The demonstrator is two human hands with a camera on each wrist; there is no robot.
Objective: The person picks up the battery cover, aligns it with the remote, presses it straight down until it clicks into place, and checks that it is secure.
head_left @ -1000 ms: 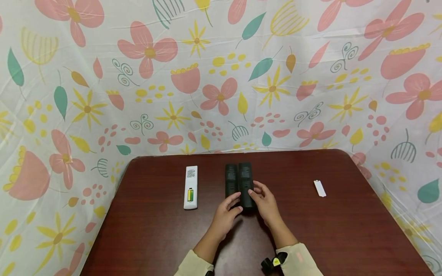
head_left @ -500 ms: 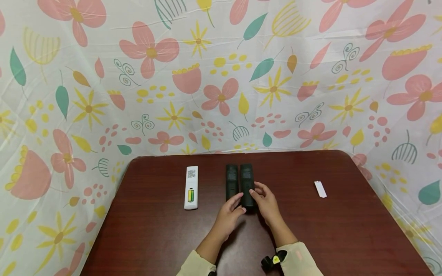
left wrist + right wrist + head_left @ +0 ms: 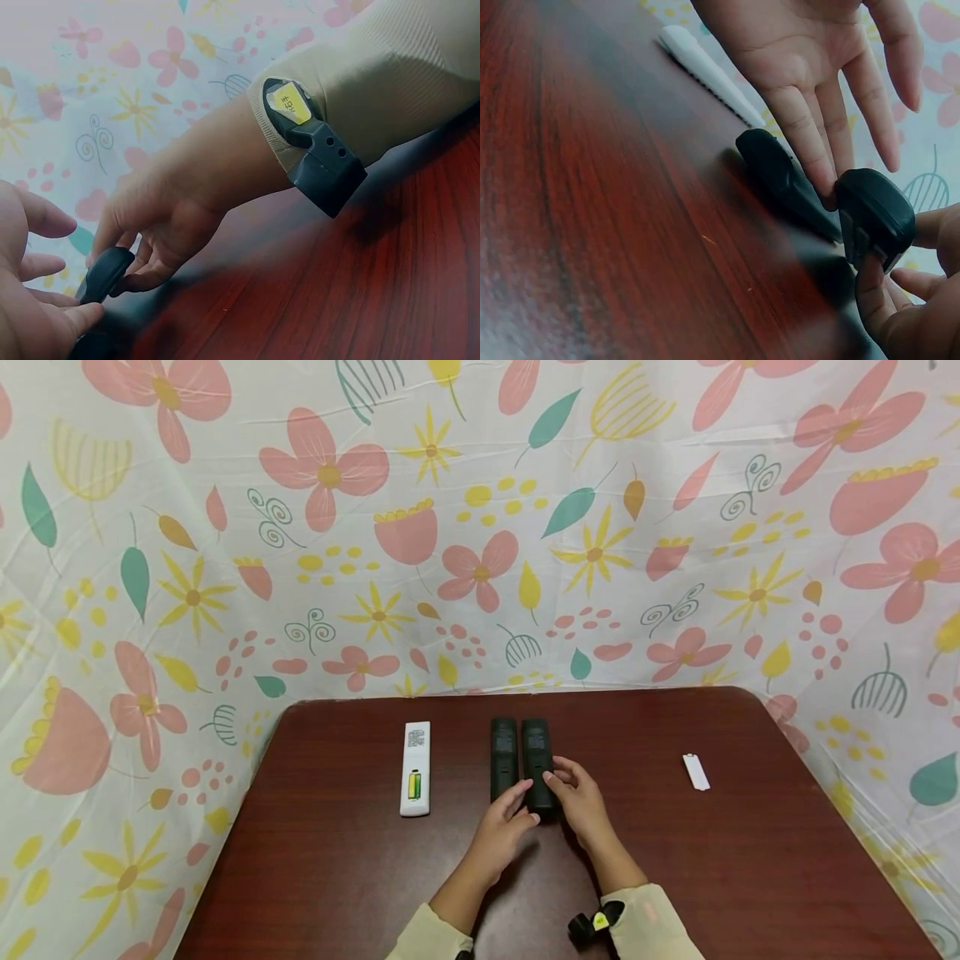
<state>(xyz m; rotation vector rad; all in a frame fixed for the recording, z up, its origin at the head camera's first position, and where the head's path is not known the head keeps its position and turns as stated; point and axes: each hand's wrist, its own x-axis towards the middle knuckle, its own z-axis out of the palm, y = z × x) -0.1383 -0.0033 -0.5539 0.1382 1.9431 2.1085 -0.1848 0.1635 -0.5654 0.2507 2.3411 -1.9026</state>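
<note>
Two black remote controls lie side by side, backs up, in the middle of the table. My right hand (image 3: pixel 583 802) grips the right-hand black remote (image 3: pixel 536 752) between thumb and fingers along its right side. In the right wrist view this remote (image 3: pixel 877 210) has its near end raised off the table. My left hand (image 3: pixel 497 835) touches the same remote near its lower left corner, fingers mostly straight. The other black remote (image 3: pixel 504 747) lies just left, its near end hidden behind my left hand in the head view.
A white remote (image 3: pixel 416 768) with a green and yellow battery picture lies to the left. Far to the right is a small white battery cover (image 3: pixel 696 772). Behind the dark red-brown table (image 3: pixel 337 860) hangs a flower-print cloth (image 3: pixel 480 527).
My left hand has shifted slightly right along the gripped remote's near end. That remote has moved a little in the picture. Both white pieces lie as before.
</note>
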